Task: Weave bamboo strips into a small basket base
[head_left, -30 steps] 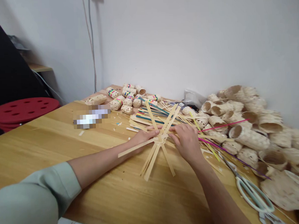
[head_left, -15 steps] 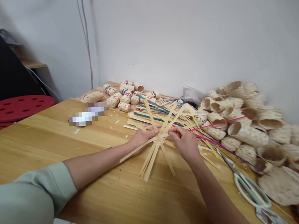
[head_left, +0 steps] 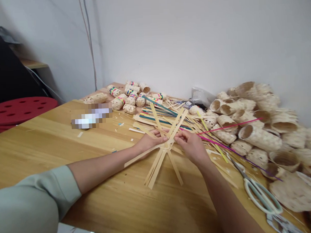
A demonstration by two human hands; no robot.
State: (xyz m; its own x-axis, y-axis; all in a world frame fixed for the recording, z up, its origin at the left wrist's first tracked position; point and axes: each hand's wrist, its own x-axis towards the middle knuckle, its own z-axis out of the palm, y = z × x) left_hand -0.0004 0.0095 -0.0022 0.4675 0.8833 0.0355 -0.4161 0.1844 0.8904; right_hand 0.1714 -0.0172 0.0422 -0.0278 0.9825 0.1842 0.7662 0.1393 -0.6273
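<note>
A star of flat pale bamboo strips lies crossed on the wooden table, its ends fanning out in all directions. My left hand rests on the left side of the crossing, fingers closed down on the strips. My right hand sits at the right side, fingertips pinching a strip next to the centre. Thin pink and purple strands run out to the right from near my right hand.
Loose plain and coloured strips lie behind the star. Small woven rolls with coloured bands sit at the back. A heap of woven tubes and baskets fills the right. Scissors lie at front right. A red stool stands left.
My right hand's fingers have curled from lying over the strips into a pinch by the centre. The view has shifted slightly; the star stays in place.
</note>
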